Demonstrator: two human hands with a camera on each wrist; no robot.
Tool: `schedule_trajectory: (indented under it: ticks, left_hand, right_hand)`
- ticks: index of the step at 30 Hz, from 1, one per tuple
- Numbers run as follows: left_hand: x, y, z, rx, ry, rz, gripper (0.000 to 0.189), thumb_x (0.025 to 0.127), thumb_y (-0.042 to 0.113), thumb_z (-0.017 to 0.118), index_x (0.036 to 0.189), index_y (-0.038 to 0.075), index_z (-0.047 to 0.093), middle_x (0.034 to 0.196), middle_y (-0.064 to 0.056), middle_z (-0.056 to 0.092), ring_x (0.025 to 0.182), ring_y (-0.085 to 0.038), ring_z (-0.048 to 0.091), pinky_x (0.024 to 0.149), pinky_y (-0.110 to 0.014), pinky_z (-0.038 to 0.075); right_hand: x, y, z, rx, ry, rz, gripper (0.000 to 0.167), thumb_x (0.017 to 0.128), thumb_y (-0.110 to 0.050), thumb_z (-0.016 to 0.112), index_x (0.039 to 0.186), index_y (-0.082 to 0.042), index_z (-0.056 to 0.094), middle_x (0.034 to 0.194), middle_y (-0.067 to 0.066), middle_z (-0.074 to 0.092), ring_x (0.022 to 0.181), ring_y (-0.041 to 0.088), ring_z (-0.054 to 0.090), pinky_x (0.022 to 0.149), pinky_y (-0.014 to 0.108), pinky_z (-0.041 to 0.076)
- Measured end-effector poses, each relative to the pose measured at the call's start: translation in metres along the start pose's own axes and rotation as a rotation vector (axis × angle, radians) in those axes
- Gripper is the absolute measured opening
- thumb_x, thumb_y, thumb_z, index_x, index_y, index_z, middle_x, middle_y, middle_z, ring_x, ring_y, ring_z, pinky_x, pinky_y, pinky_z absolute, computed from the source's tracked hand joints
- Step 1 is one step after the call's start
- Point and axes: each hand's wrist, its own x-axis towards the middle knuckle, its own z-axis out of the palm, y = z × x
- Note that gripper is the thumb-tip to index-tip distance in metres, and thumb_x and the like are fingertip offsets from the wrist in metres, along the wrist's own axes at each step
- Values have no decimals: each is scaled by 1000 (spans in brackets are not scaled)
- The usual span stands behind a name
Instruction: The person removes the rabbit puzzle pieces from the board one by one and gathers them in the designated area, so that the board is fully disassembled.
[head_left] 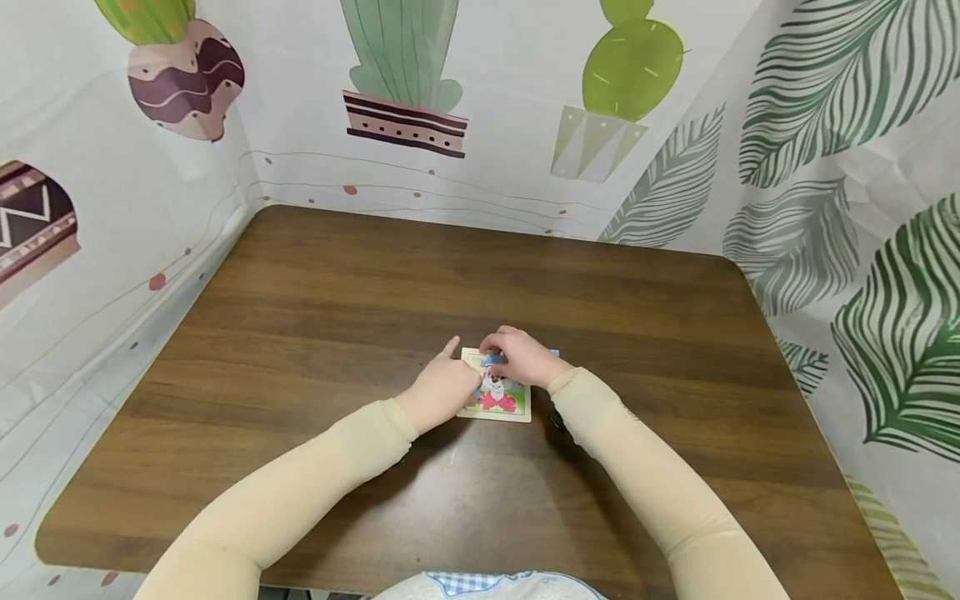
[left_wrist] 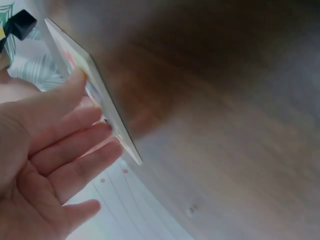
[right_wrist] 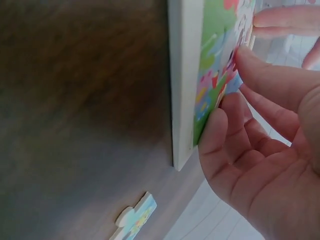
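Note:
A small jigsaw puzzle board point(head_left: 512, 412) with a pale wooden border and a cartoon animal picture lies on the table in front of me. My left hand point(head_left: 442, 389) is at the board's left side. In the left wrist view its thumb point(left_wrist: 75, 82) touches the picture, the other fingers loosely extended beside it. My right hand point(head_left: 527, 360) reaches over the upper part of the board and pinches a blue puzzle piece point(right_wrist: 233, 84) between thumb and fingers, close over the picture. The fingers hide part of that piece.
Another loose puzzle piece point(right_wrist: 136, 220) lies on the table past the board's edge, mostly behind the right hand in the head view. The brown wooden table point(head_left: 337, 292) has rounded corners. Cloth printed with cacti and leaves point(head_left: 517, 100) hangs around its back and sides.

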Motion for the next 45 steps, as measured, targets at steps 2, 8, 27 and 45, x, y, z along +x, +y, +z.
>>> schedule_trajectory:
  ticks: [2,8,27,45]
  left_hand:
    - [-1,2,-1,17,7,4,12,79,25,76,76,14,70,68,2,69,70,-14,68,111,-46,30]
    - [0,3,-4,23,-1,-10,12,79,24,76,75,15,70,67,2,68,69,-15,68,110,-44,33]
    - [2,3,-4,-4,-19,-25,8,78,17,74,73,16,68,70,3,69,76,-15,69,110,-43,33]
    - [1,4,-6,-63,-39,-47,6,79,15,73,74,16,71,71,3,70,79,-15,69,109,-45,33]
  right_hand:
    - [0,-1,0,-7,1,-3,31,82,-15,74,110,-5,66,98,8,60,86,17,54,81,30,50]
    - [0,-3,-3,-7,-14,6,28,83,-14,73,109,-5,66,97,8,58,82,17,52,79,30,50]
    - [0,-5,-10,-7,3,-18,14,86,-6,67,100,-7,72,90,6,60,78,17,52,75,28,49]
    - [-3,0,-15,136,117,47,12,89,-7,64,98,-6,73,94,6,68,84,18,59,78,32,52]
